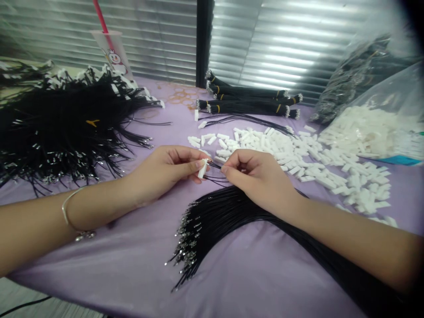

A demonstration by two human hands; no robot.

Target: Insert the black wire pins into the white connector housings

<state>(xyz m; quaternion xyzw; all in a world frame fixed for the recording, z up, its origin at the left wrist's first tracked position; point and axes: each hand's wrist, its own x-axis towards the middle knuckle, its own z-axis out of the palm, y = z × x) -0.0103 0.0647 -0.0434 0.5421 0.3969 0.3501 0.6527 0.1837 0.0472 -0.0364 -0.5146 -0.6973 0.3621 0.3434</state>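
Between thumb and fingers, my left hand (179,165) pinches a small white plastic connector housing (202,169). Thin black wires (215,179) run from the housing toward my right hand (250,174), whose thumb and forefinger are closed on a wire close to it. Whether the wire tips sit inside the housing is too small to tell. Just below both hands lies a thick bundle of loose black wires (228,203) with shiny metal terminals at its left end. Behind my right hand spreads a pile of white connector housings (285,150).
At the left is a big heap of black wires (59,119) with white connectors. A plastic cup (115,57) with a red straw stands behind it. Tied wire bundles (248,104) lie at the back. A clear bag of white housings (371,128) rests at the right on the purple tablecloth (132,265).
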